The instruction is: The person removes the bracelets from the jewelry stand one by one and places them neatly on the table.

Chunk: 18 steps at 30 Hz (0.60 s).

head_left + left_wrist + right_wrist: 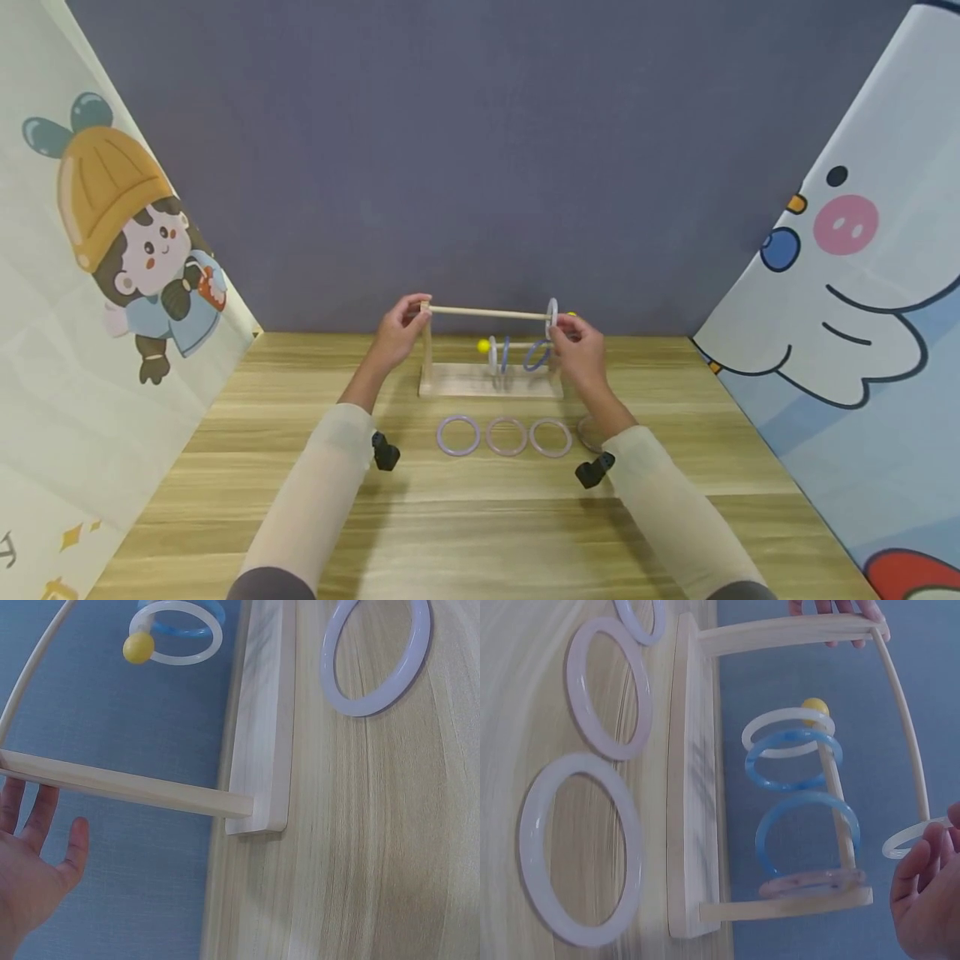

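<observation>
My left hand [400, 333] grips the top of the left post [127, 784] of a wooden bangle stand [465, 379]. My right hand [581, 354] pinches a white bangle [552, 312] at the free right end of the upper rod [487, 312]. Just past that bangle a yellow ball [572, 314] peeks out over the hand. On the lower rod [836, 780] hang another white bangle [754, 735], two blue bangles [795, 784] and a pinkish bangle [810, 883] beside the right post [780, 909]. A second yellow ball [483, 346] caps the lower rod.
In front of the stand, a lilac bangle [458, 454], a pink bangle [507, 453] and a pale pink bangle [551, 456] lie in a row. One more bangle [585, 442] is partly hidden under the right forearm. A grey wall [480, 167] stands behind.
</observation>
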Available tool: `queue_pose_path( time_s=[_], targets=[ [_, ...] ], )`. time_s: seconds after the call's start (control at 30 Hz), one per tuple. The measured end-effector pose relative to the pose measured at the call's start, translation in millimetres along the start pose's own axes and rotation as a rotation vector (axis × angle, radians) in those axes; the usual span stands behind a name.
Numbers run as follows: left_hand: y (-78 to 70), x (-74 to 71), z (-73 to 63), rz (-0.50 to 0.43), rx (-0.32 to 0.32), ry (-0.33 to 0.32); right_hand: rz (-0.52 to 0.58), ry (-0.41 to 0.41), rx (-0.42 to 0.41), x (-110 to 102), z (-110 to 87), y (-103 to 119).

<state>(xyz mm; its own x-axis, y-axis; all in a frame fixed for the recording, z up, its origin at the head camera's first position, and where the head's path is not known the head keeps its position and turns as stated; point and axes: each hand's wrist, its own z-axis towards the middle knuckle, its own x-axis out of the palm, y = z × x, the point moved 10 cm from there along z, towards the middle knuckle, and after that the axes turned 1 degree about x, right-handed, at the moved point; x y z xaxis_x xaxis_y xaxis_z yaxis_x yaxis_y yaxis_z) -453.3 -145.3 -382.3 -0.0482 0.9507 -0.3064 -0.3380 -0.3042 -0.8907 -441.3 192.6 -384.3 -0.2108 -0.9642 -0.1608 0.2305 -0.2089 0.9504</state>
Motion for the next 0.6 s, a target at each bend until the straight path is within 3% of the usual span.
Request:
queue_pose_path(
  time_s=[0.27,0.6],
  targets=[
    [2.9,0.2,-1.2,0.009,-0.014,0.005,-0.013,-0.013,0.017,-10.0,1.5,-5.6],
    [1.0,-0.2,-0.3,0.009,-0.006,0.007,-0.060,-0.062,-0.043,-27.4,5.9,-5.4]
  ],
)
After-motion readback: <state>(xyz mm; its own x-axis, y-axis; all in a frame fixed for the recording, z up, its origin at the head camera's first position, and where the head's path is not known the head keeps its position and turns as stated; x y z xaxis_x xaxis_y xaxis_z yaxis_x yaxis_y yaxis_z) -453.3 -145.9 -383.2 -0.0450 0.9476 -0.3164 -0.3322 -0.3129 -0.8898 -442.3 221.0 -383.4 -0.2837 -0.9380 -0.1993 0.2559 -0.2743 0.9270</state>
